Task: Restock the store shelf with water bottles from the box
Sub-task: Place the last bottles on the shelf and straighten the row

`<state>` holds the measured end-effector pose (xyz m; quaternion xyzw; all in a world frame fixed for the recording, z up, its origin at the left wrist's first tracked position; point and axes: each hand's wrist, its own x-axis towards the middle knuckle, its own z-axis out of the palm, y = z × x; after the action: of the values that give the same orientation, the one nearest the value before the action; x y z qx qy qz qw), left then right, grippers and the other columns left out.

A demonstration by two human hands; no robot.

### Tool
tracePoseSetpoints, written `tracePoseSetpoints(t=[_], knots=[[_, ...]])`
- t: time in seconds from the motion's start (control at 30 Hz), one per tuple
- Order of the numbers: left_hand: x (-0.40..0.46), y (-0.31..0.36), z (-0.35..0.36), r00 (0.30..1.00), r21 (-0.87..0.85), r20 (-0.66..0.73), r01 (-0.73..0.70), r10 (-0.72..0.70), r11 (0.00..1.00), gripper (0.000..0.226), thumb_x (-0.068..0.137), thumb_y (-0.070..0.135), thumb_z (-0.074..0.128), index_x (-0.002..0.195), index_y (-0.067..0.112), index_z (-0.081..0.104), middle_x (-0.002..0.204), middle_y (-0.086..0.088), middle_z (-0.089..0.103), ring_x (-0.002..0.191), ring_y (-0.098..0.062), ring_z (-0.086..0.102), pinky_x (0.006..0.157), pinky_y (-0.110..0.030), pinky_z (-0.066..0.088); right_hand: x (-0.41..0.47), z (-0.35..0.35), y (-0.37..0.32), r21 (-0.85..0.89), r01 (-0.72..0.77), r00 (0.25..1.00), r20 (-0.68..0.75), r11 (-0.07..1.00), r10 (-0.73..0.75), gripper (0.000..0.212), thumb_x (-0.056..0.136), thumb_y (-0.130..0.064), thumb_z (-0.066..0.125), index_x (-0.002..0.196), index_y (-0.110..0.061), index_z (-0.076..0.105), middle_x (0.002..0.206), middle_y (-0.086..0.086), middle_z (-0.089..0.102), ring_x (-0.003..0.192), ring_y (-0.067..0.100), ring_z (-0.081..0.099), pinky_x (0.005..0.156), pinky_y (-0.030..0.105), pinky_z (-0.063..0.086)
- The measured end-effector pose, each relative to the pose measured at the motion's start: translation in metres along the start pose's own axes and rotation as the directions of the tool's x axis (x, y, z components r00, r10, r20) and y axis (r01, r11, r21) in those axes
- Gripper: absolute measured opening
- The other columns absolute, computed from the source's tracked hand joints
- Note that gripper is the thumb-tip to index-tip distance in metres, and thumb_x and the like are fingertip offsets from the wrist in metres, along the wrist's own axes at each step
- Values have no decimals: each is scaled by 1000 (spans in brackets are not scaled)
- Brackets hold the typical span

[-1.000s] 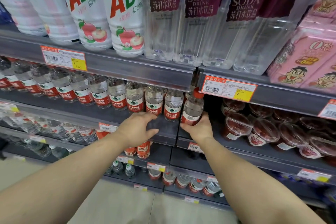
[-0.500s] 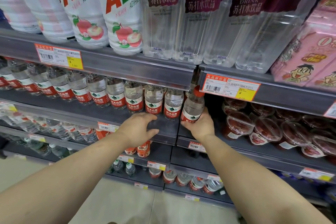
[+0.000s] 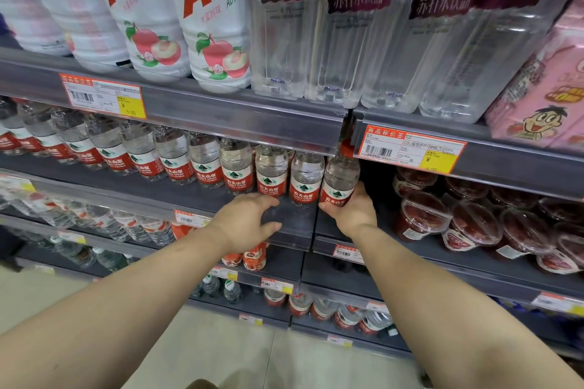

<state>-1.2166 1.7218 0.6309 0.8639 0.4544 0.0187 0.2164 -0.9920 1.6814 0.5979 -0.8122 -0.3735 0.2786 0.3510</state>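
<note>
We noted the right hand [image 3: 351, 211] gripping the water bottle [image 3: 339, 178], which had risen slightly since a second earlier and stood at the row's right end, tilted. The left hand [image 3: 249, 220], fingers loosely spread, rested unmoved on the shelf edge [image 3: 294, 224]. Placement appeared nearly complete.

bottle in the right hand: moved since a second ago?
Barely. The right hand still holds the bottle at the row's right end, its cap beside the orange price tag; only slightly more upright.

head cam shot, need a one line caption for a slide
Right hand grips a water bottle at the end of the shelf row; left hand rests on the shelf edge.
</note>
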Motion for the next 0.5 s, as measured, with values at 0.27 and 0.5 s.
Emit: tracePoseSetpoints(t=[0.27,0.5], knots=[[-5,-5,-5,1000,-6,-1,17,-17,1000,58,91,42,60,143,21,44,143,-3,50,132,-23,42,109,-35,37,0,-2,-7,-46,-39,999,6,998,39,66,75,-27,81,128,-15,44,126,6,62,116,29,59,96,37,48],[-16,-11,-17,1000,-23,6,20,-20,1000,59,92,42,57,145,21,40,147,-5,45,136,-24,36,111,-34,32,-14,-1,-13,-14,-65,998,1,998,65,79,74,-22,82,139,-13,39,135,9,56,124,29,54,101,36,43]])
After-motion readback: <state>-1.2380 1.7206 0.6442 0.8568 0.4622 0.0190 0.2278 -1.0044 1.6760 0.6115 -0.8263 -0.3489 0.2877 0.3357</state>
